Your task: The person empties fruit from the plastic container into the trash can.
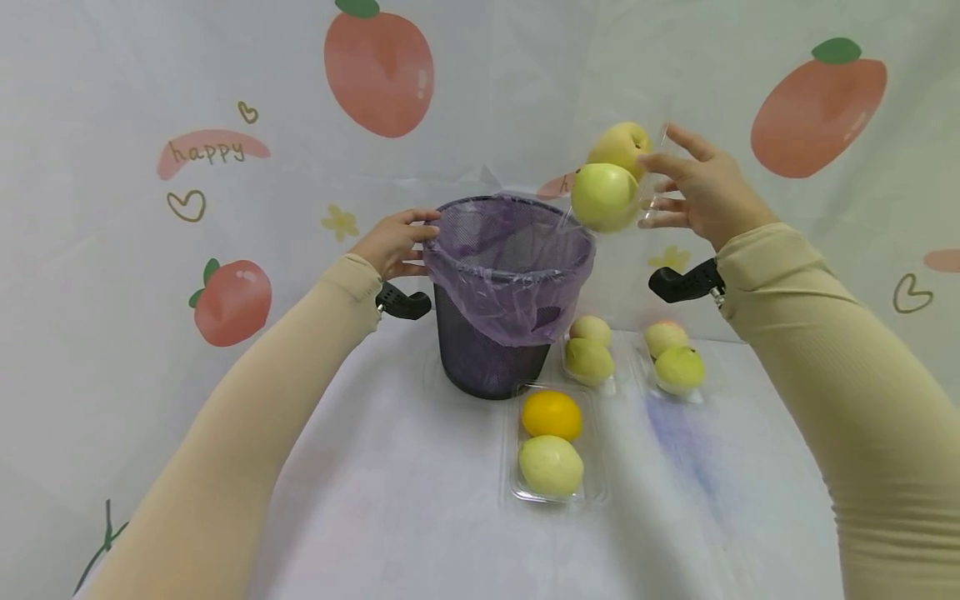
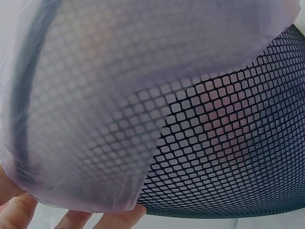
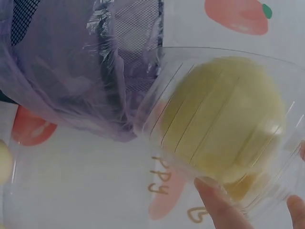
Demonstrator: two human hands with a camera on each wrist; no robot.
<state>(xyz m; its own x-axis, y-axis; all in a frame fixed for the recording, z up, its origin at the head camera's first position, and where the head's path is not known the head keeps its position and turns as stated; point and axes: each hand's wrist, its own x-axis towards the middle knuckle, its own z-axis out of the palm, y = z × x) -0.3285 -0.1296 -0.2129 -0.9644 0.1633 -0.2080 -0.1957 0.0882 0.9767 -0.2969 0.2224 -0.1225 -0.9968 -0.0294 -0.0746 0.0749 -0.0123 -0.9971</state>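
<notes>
My right hand [image 1: 716,196] grips a clear plastic box [image 3: 147,112] in the air by the right side of the bin's mouth. Inside it are two yellow-green fruits [image 1: 604,197], seen through the tilted box. Below and left of them stands a black mesh bin [image 1: 487,362], lined with a purple plastic bag [image 1: 510,304] folded over its rim. My left hand [image 1: 393,243] rests against the bin's left side near the rim, its fingers stretched and spread. The left wrist view shows its fingertips [image 2: 121,217] at the lower edge of the bag.
On the white table, a clear box [image 1: 592,417] in front of the bin holds an orange-yellow fruit [image 1: 552,416] and a pale one [image 1: 551,466]. Two more boxed pairs of fruits [image 1: 589,360] [image 1: 679,369] sit right of the bin. A printed cloth [image 1: 480,83] hangs behind.
</notes>
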